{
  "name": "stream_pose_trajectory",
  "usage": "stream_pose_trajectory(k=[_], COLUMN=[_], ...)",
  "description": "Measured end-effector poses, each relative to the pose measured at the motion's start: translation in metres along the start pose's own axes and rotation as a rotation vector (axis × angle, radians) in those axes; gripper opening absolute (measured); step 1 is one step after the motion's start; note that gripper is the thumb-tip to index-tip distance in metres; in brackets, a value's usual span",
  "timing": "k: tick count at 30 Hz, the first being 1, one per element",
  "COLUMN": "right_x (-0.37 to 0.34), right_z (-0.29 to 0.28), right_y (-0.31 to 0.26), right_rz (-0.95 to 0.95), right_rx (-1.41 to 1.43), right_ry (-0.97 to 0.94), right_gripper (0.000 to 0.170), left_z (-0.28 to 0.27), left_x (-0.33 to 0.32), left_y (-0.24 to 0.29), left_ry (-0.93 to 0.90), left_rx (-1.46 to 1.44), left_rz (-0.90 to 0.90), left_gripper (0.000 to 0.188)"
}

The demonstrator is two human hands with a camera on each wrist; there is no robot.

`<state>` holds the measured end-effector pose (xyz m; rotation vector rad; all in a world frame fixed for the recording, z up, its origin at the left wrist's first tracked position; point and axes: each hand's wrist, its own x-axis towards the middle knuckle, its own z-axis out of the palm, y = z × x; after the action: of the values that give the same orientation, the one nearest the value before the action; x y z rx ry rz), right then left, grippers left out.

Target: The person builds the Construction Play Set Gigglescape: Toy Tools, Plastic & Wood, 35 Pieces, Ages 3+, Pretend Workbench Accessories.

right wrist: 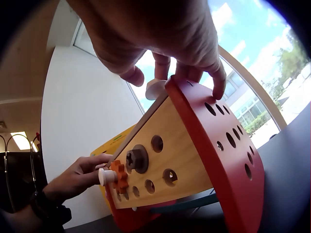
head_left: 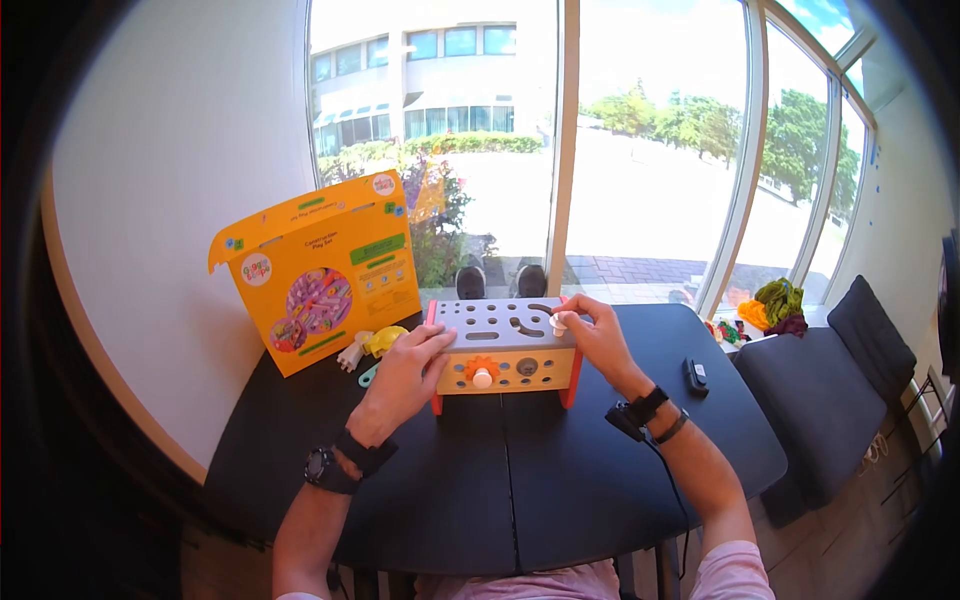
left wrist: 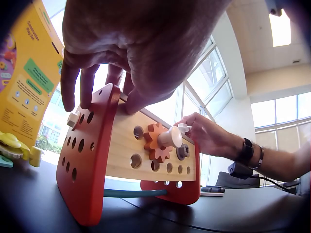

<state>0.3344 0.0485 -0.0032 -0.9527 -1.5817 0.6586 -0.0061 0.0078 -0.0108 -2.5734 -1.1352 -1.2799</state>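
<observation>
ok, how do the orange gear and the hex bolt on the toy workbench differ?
Colour: the orange gear is bright; the hex bolt is dark grey-brown.
Outline: the gear is toothed, the bolt's head six-sided.
Centre: a pale peg sticks out of the gear; the bolt has a recess.
Shared: both sit on the wooden front panel of the toy workbench.

Toy workbench: passage lay open over desk in front; yellow box obstructed left rear, black device right.
</observation>
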Motion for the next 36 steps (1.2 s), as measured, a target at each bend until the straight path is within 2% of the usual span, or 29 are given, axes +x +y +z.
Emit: stream_pose_trajectory(k=[5,11,14,18,20,23,26,29,32,36], right_x=[-0.001,-0.002,-0.002,-0.006,-0.004,-0.008,-0.010,-0.010,-0.007,-0.009], right_z=[-0.004,0.000,0.001,-0.001,-0.004,-0.008,-0.005,-0.006,-0.007,-0.011], right_y=[0.003,-0.004,0.001,-0.002,0.011,0.013,0.014,0.011,0.019,0.018], right_rz=[0.008,-0.005,0.029,-0.007,-0.056,-0.009,-0.054,-0.003,-0.075,-0.033], right_rx=[-0.021,-0.059,0.008,0.010,0.034,-0.015,0.031,0.048,0.013,-0.011], right_ry=[-0.034,0.009,0.048,-0.008,-0.070,-0.088,-0.056,-0.043,-0.080,-0.105], right_gripper=[0.029,0.039,0.033,0.029,0.031,0.034,0.031,0.025,0.026,0.027], left_z=[0.001,0.001,0.001,0.000,-0.002,-0.002,0.001,0.001,0.000,0.000], left_x=[0.000,0.000,0.000,0.000,0.001,0.001,0.000,0.000,0.000,0.000], left_y=[-0.001,-0.002,-0.001,0.000,0.002,0.002,0.000,0.000,0.001,0.001], left_ry=[0.005,-0.010,-0.007,-0.017,-0.047,-0.049,-0.005,-0.007,-0.008,-0.033], left_rx=[-0.009,0.007,0.009,-0.006,-0.016,-0.017,0.003,0.004,-0.005,-0.001], left_rz=[0.004,0.001,0.003,-0.019,-0.057,-0.057,-0.005,-0.002,-0.007,-0.036], left_gripper=[0.035,0.036,0.036,0.036,0.036,0.036,0.035,0.035,0.035,0.036])
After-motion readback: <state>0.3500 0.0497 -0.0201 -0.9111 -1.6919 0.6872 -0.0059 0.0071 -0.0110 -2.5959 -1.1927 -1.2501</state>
